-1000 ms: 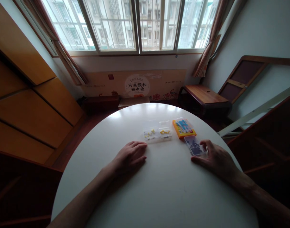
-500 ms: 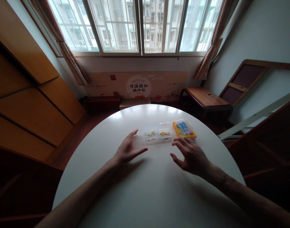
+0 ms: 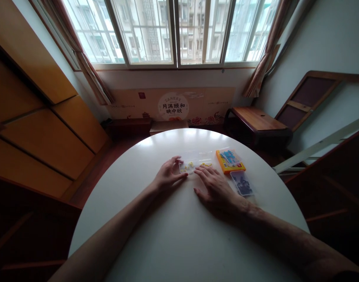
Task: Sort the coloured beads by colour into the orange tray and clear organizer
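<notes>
A clear plastic box (image 3: 186, 168) with small yellow and whitish pieces in it lies on the white table, its transparent lid (image 3: 194, 154) laid back behind it. My left hand (image 3: 167, 174) is at the box's left end, thumb along the front and fingers around the back corner, apparently gripping it. My right hand (image 3: 213, 186) is palm down with fingers stretched out, their tips over the right part of the box and hiding some yellow pieces (image 3: 207, 165). Whether those fingertips press on the box is unclear.
Right of my hands is a yellow-orange box (image 3: 222, 161) with a clear case of blue pieces (image 3: 231, 156) on top. Nearer me lies a clear case of dark pieces (image 3: 242, 183). The round white table (image 3: 173, 243) curves away toward a wooden bench (image 3: 257, 118).
My left hand has moved right to the box's end. My right hand has moved left over the box, uncovering the case of dark pieces. The view has shifted slightly.
</notes>
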`<action>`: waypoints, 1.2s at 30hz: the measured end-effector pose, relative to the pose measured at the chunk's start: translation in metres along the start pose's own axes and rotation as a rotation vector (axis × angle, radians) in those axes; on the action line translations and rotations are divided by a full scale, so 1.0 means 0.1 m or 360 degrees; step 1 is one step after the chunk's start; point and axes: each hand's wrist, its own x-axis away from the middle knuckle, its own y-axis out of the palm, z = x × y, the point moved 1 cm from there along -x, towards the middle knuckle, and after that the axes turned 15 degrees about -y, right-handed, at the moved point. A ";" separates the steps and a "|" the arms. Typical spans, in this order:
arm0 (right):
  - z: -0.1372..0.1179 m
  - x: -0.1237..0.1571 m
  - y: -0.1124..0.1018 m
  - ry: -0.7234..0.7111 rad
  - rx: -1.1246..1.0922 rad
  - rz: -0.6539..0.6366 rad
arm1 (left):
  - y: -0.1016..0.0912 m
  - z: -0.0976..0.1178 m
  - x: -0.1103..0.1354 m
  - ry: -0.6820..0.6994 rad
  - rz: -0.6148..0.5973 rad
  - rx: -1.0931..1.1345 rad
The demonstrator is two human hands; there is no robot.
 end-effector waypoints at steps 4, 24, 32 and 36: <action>-0.03 -0.02 -0.05 -0.0046 -0.0076 0.0037 | -0.11 0.04 0.10 0.0012 -0.0035 -0.0014; -0.06 0.02 -0.02 0.0014 -0.0109 0.0407 | -0.35 0.06 0.63 0.0082 -0.0015 -0.0292; -0.09 -0.01 -0.03 -0.0345 -0.0169 0.0092 | -0.34 0.08 0.65 0.0249 0.0039 -0.0392; -0.10 0.00 -0.02 -0.0317 -0.0200 0.0058 | -0.35 0.12 0.67 0.0303 0.0013 -0.0355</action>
